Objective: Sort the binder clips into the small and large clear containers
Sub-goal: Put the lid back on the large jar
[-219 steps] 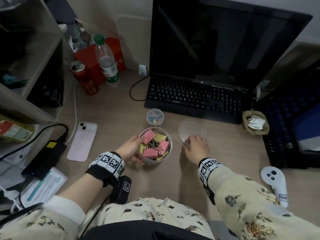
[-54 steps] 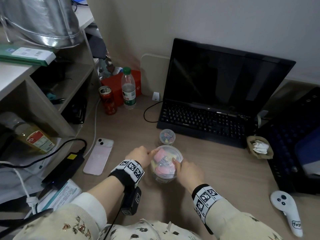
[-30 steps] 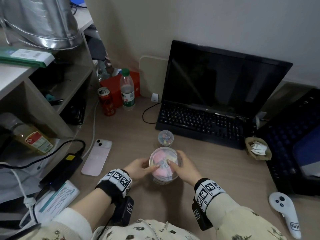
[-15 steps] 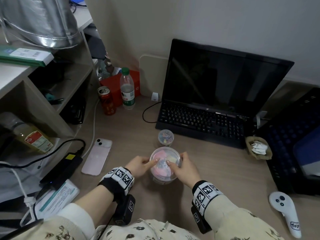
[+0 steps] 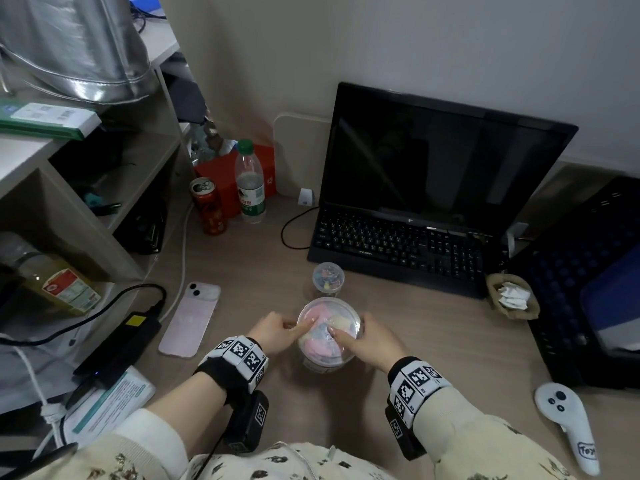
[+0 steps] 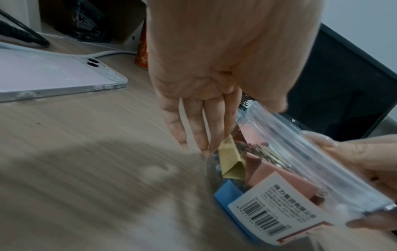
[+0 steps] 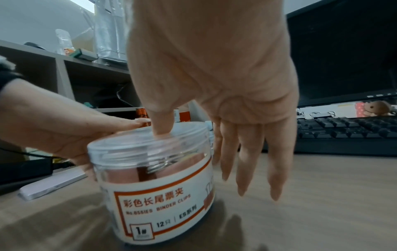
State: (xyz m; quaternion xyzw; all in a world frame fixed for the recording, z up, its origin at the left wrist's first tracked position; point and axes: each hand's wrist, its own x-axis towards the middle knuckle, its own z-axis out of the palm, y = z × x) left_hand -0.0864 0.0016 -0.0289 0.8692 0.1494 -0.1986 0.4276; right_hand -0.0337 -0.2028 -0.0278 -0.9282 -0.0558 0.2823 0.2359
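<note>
The large clear container (image 5: pixel 325 355) stands on the desk in front of me with its clear lid (image 5: pixel 329 315) on. Pink, yellow and blue binder clips (image 6: pixel 234 163) show through its wall. My left hand (image 5: pixel 287 330) is at its left side, thumb lying on the lid and straight fingers (image 6: pixel 193 129) pointing down along the wall. My right hand (image 5: pixel 360 337) is at its right side, thumb (image 7: pixel 161 125) pressing the lid top and fingers (image 7: pixel 247 163) hanging straight beside the jar. The small clear container (image 5: pixel 328 278), lidded with little clips inside, stands just behind.
An open black laptop (image 5: pixel 415 216) stands behind the containers. A pink phone (image 5: pixel 190 320) and a black power brick (image 5: pixel 117 348) lie to the left. A red can (image 5: pixel 209 206) and a water bottle (image 5: pixel 250 181) stand at the back left. A white controller (image 5: pixel 568 427) lies at the right.
Several seconds ago the large container was open and the lid lay on the desk under my right hand. The lid now sits on it, and both thumbs have stayed pressing it for the last second.
</note>
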